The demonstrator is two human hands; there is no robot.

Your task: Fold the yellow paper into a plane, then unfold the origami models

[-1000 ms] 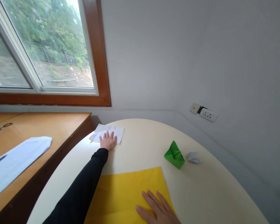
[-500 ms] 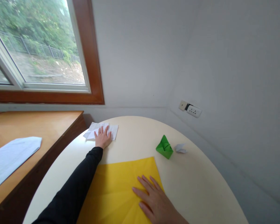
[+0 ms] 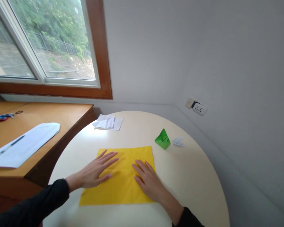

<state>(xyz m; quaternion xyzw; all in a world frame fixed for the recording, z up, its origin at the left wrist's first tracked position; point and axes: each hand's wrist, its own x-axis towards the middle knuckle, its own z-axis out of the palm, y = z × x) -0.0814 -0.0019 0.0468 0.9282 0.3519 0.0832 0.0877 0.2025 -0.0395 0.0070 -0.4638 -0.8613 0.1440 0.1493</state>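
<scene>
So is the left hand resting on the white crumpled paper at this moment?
No, the left hand lies flat on the yellow sheet, apart from the white crumpled paper farther back.

daylight from window (image 3: 49, 47) | glare on table (image 3: 94, 135) (soft) | edges seemingly warped

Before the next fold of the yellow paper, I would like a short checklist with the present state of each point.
1. Both hands on the sheet: ok. The left hand and the right hand lie flat on the yellow paper, fingers spread.
2. Sheet lies flat on the round table: ok, no raised corner shows.
3. Whole sheet on the table: ok, all edges lie inside the rim.
4. Space around the sheet: ok. The green folded piece and the small white folded piece lie apart from it, and so does the crumpled white paper.
5. Earlier creases sharp: cannot tell, only faint lines show.
</scene>
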